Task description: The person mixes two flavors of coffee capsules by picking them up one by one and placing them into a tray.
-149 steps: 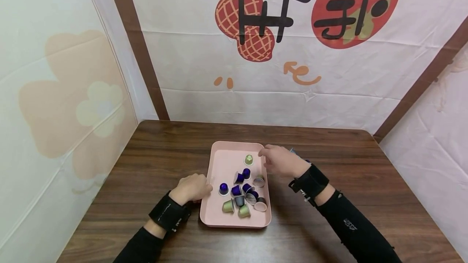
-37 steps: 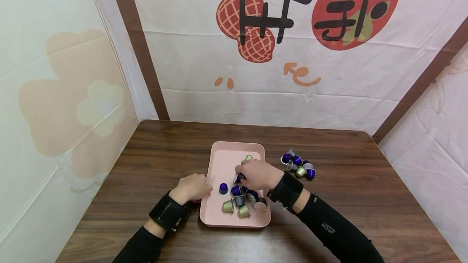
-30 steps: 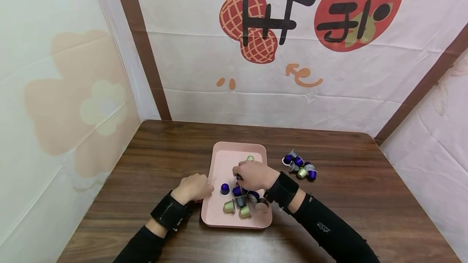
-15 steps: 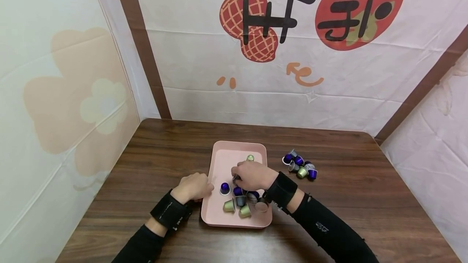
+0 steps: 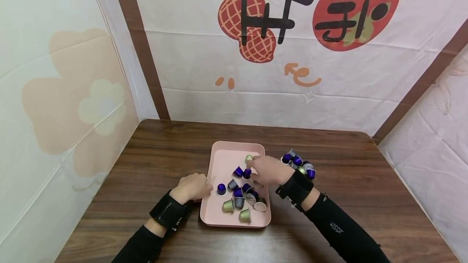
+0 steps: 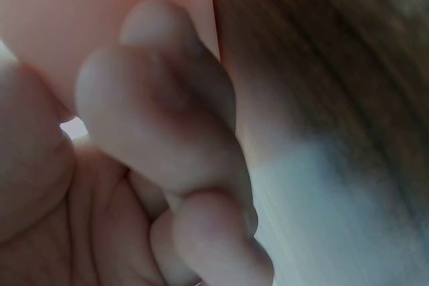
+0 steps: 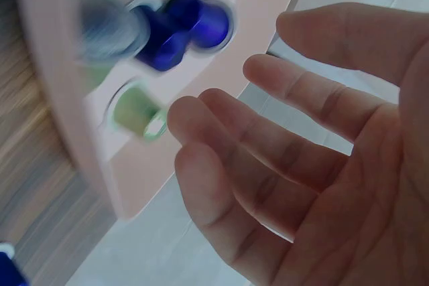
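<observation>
A pink tray (image 5: 224, 155) lies on the table, with several coffee capsules scattered in it. At its left rim my left hand (image 5: 191, 187) grips the edge, fingers curled in the left wrist view. My right hand (image 5: 269, 169) hovers over the tray's right side; its relaxed fingers (image 7: 268, 179) hold nothing in the right wrist view. Near those fingertips sit a green capsule (image 5: 248, 158) and a purple capsule (image 5: 247, 173). A grey capsule (image 5: 232, 184) rests on its side mid-tray, right of an upright purple one. Two green capsules (image 5: 244, 215) lie toward the near end.
On the wooden table (image 5: 175, 145), right of the tray, a small heap of purple, grey and green capsules (image 5: 297, 160) is partly covered by my right wrist. A printed cloth (image 5: 190, 60) hangs behind the table's far edge.
My right hand let go of the grey capsule mid-tray and moved right and away, its fingers loosening. Purple capsules beneath it came into view. My left hand stayed at the rim.
</observation>
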A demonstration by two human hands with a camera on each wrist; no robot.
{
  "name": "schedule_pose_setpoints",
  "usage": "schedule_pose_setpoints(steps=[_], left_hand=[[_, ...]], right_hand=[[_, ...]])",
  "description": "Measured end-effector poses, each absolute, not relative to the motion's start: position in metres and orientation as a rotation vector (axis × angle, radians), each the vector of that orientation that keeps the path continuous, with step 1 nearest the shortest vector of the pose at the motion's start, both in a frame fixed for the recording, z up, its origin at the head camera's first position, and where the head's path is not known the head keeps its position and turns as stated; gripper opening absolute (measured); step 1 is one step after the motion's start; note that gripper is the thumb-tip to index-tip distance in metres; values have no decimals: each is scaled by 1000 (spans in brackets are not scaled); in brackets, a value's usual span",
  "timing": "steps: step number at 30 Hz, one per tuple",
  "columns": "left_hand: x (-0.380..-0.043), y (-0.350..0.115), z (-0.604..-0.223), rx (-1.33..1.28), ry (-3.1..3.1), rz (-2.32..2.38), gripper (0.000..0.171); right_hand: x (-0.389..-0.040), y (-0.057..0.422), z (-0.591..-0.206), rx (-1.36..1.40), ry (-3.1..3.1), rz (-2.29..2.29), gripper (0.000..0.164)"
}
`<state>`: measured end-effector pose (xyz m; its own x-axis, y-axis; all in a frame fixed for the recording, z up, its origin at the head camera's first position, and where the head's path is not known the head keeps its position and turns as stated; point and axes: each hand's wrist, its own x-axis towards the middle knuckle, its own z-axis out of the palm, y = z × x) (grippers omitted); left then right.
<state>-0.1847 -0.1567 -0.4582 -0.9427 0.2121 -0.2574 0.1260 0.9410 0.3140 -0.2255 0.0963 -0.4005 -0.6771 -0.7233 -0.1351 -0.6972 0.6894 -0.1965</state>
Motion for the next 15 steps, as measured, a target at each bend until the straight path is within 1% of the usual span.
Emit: schedule_pose_setpoints(steps=[3,8,12,15], left_hand=[[-185,-157,-459,254,2804,435,33],[-184,-157,-458,253,2801,448,33],[-184,-156,-457,253,2796,457,32],[-184,-156,-457,254,2795,460,32]], right_hand=[[-228,111,-400,-1058,2728,-192,26],[-232,136,-402,-1035,2797,-283,21],[-233,157,-405,-1044,2829,-296,23],[-234,171,-408,-989,2836,-284,26]])
